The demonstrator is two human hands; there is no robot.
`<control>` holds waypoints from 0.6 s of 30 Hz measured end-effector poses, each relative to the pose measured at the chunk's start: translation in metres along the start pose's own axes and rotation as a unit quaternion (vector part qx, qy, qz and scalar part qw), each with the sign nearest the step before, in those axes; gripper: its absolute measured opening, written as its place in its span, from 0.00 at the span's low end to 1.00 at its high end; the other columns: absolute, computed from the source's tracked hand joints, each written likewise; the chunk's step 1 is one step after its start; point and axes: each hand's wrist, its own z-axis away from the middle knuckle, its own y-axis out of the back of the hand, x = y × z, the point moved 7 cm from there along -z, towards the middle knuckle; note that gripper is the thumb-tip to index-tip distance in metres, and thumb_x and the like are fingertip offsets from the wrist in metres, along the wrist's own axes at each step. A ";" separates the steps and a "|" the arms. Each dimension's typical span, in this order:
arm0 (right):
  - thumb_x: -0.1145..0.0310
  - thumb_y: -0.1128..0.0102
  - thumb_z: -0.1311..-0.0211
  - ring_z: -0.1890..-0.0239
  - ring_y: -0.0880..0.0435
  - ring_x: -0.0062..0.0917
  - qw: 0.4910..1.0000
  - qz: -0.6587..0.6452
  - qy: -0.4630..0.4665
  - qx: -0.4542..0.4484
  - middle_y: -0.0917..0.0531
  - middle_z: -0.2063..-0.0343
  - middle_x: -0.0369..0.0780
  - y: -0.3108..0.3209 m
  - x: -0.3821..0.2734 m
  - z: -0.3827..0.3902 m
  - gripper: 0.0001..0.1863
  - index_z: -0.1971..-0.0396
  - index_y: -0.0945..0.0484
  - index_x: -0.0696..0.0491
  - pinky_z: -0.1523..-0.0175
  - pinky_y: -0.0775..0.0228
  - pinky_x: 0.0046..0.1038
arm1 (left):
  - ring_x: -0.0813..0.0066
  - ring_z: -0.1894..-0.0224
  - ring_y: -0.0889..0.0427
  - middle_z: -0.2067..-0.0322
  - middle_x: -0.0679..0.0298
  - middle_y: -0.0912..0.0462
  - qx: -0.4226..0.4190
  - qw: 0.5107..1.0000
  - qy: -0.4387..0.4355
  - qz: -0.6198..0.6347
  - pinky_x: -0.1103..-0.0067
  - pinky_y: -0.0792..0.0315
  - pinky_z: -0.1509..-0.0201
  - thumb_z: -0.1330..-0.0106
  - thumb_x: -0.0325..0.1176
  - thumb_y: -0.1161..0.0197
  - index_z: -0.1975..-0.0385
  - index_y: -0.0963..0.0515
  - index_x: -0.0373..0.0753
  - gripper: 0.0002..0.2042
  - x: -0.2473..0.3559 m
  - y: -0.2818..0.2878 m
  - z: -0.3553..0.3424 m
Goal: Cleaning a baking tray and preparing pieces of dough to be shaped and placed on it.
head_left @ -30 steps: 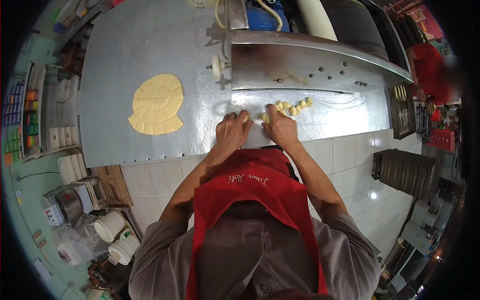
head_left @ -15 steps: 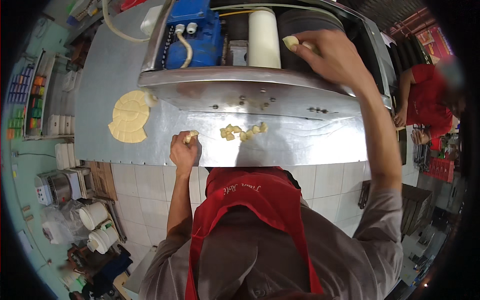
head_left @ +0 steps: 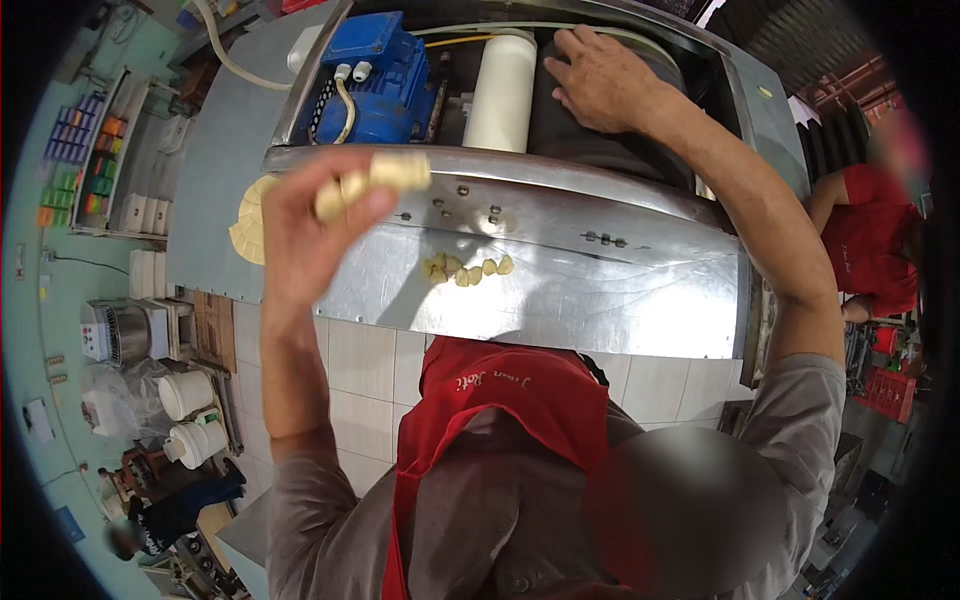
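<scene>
My left hand (head_left: pixel 315 215) is raised in front of the machine's metal edge, closed around several pale yellow dough pieces (head_left: pixel 400 171) that stick out past the fingers. My right hand (head_left: pixel 605 85) reaches over the machine, fingers apart and bent above the dark drum (head_left: pixel 620 150). I see nothing in it, though its palm side is hidden. Several small dough lumps (head_left: pixel 465 270) lie in a loose row on the metal table (head_left: pixel 560 310). Partly behind my left hand is a flat, scored round of dough (head_left: pixel 248 228).
The machine holds a blue motor (head_left: pixel 370 90) and a white roller (head_left: pixel 500 95) beside the drum. Its steel front panel (head_left: pixel 540 220) rises behind the dough lumps. A small pale piece (head_left: pixel 764 91) rests beyond the machine's right side. A person in red (head_left: pixel 868 240) is at the right.
My left hand has risen from the table with dough pieces in it. My right hand has moved farther over the drum, and the dough it held no longer shows. My view has shifted.
</scene>
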 end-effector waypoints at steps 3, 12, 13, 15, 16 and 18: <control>0.52 0.50 0.19 0.24 0.36 0.46 0.997 -0.074 0.030 -0.022 0.29 0.31 0.49 -0.003 -0.003 0.003 0.28 0.29 0.30 0.54 0.23 0.40 0.50 | 0.84 0.62 0.19 0.65 0.69 0.14 -0.003 0.991 -0.014 -0.135 0.84 0.27 0.58 0.32 0.44 0.26 0.55 0.13 0.36 0.17 0.017 -0.006 -0.074; 0.59 0.37 0.25 0.40 0.15 0.36 0.860 -0.385 -0.136 0.306 0.13 0.43 0.44 0.043 0.106 0.131 0.25 0.34 0.22 0.54 0.32 0.27 0.37 | 0.56 0.54 0.12 0.56 0.54 0.10 -0.189 0.888 -0.002 -0.419 0.67 0.22 0.46 0.31 0.52 0.32 0.51 0.12 0.43 0.20 -0.063 -0.102 -0.175; 0.62 0.37 0.25 0.39 0.16 0.33 0.801 -0.434 -0.227 0.344 0.13 0.43 0.44 0.019 0.129 0.154 0.23 0.34 0.22 0.54 0.32 0.28 0.36 | 0.56 0.54 0.12 0.56 0.54 0.10 -0.190 0.887 0.000 -0.421 0.67 0.22 0.46 0.31 0.52 0.32 0.51 0.12 0.43 0.20 -0.065 -0.102 -0.175; 0.61 0.36 0.25 0.44 0.16 0.28 0.670 -0.519 -0.363 0.387 0.13 0.46 0.44 -0.064 0.167 0.196 0.22 0.37 0.20 0.56 0.38 0.26 0.33 | 0.54 0.52 0.12 0.55 0.54 0.11 -0.200 0.887 -0.050 -0.412 0.65 0.22 0.45 0.31 0.48 0.34 0.44 0.16 0.47 0.20 -0.071 -0.104 -0.171; 0.58 0.35 0.25 0.51 0.14 0.26 0.605 -0.555 -0.411 0.397 0.12 0.49 0.43 -0.121 0.184 0.218 0.22 0.39 0.19 0.57 0.44 0.22 0.31 | 0.53 0.51 0.11 0.54 0.54 0.11 -0.207 0.887 -0.078 -0.406 0.65 0.22 0.45 0.31 0.46 0.35 0.41 0.17 0.48 0.20 -0.071 -0.106 -0.171; 0.55 0.34 0.26 0.56 0.14 0.24 0.495 -0.691 -0.442 0.286 0.12 0.54 0.40 -0.295 0.202 0.274 0.22 0.43 0.17 0.56 0.53 0.21 0.29 | 0.56 0.57 0.12 0.54 0.56 0.11 -0.245 0.870 -0.157 -0.398 0.66 0.22 0.49 0.31 0.42 0.33 0.36 0.22 0.51 0.23 -0.057 -0.137 -0.182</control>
